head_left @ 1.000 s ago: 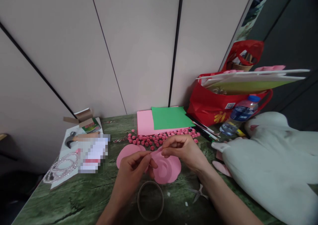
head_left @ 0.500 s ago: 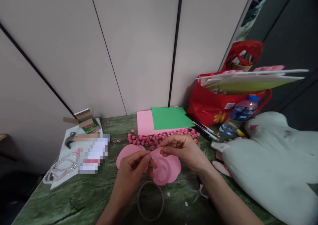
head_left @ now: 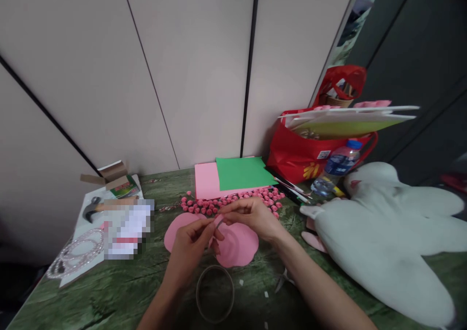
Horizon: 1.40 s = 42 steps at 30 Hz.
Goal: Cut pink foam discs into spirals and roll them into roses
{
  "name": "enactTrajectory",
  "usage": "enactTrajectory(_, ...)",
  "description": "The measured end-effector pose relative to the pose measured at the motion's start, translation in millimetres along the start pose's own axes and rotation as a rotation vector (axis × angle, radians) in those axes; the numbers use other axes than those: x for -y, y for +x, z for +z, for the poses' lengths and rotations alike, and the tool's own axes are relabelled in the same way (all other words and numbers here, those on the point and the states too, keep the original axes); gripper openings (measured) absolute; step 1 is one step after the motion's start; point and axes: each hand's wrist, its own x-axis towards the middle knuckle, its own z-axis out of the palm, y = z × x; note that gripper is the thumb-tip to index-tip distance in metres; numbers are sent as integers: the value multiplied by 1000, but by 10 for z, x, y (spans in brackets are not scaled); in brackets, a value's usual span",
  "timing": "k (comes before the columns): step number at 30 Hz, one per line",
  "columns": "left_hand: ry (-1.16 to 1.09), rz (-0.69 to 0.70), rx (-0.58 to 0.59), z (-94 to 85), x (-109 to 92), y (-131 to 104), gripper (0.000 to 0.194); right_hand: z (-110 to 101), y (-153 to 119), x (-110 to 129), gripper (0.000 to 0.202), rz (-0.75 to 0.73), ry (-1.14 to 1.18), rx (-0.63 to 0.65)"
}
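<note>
Between my two hands is a small curled pink paper piece [head_left: 219,220]. My left hand [head_left: 195,240] pinches its lower left side, and my right hand [head_left: 248,216] grips its upper right end. Beneath the hands lie pink scalloped paper shapes, one at the right [head_left: 239,245] and one at the left [head_left: 178,228], partly covered by my left hand. Many small pink rolled paper balls [head_left: 207,207] are spread just behind them. A roll of clear tape [head_left: 215,293] lies nearest me, and scissors [head_left: 284,279] are half hidden by my right forearm.
Green [head_left: 242,173] and pink sheets [head_left: 206,179] lie at the back. Right of them are pens [head_left: 294,191], a red bag [head_left: 295,150], a bottle [head_left: 337,167] and a grey plush toy [head_left: 383,228]. A hammer [head_left: 95,208], open box [head_left: 124,184] and bead strands [head_left: 78,252] are at the left.
My hands have come closer together, and the pink piece between them now shows as a curl. The whole view has shifted slightly, moving the table items left in the picture.
</note>
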Motion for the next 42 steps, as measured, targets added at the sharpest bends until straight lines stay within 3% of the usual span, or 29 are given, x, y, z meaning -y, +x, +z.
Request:
enactTrajectory(10,24,6,30,-26,-30,4,19,13,4,-28,22,-19,115,-43)
enactTrajectory(22,48,7,27,-39,-42,4,20,-10,-16,6,27,-5,105,35)
enactTrajectory(35,23,-24,50,11,-98,-13,22,31,-33,51,20,-18,30,-45)
enactTrajectory(42,67,-23,51,-18,-57,-10,21,-11,-44,70,20,-6,72,-6)
